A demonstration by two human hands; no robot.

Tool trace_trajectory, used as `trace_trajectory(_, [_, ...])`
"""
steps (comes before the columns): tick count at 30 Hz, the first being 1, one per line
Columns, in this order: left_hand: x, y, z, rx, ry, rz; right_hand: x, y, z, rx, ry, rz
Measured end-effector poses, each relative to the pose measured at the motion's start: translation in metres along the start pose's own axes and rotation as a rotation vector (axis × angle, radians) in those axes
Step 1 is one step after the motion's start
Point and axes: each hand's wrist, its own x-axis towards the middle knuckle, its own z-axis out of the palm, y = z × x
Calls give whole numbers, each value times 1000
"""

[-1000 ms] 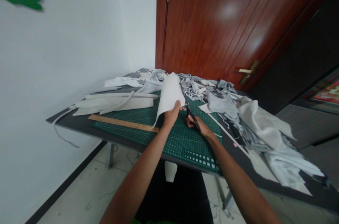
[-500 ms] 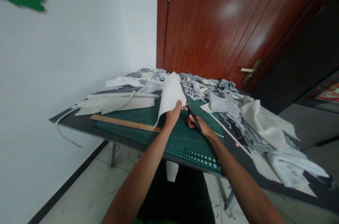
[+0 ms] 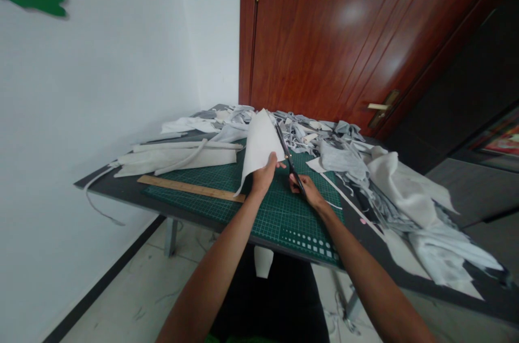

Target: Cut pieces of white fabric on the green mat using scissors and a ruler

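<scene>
My left hand (image 3: 265, 173) grips the lower right edge of a white sheet of fabric (image 3: 259, 143), thumb on top, holding it up above the green cutting mat (image 3: 279, 221). The sheet curves, and its lower left corner hangs down towards a wooden ruler (image 3: 190, 188). In my right hand (image 3: 305, 189) is a pair of black scissors (image 3: 290, 161), its fingers closed round the handles. The blades point away from me along the sheet's right edge and look nearly closed. Whether they touch the fabric I cannot tell.
White fabric strips (image 3: 178, 160) lie left of the mat. Grey and white scraps (image 3: 302, 132) cover the table's far side, and a larger fabric pile (image 3: 405, 191) spreads over the right. A wall (image 3: 121, 61) borders the left, and a wooden door (image 3: 316, 34) stands behind.
The scissors have closed further and shifted slightly right, away from the sheet's edge, with my right hand. My left hand keeps its hold on the fabric almost unmoved.
</scene>
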Motion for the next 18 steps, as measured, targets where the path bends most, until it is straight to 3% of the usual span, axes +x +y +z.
trace_trajectory(18, [6, -9, 2, -85, 133, -18, -4, -12, -10, -30, -200, -55])
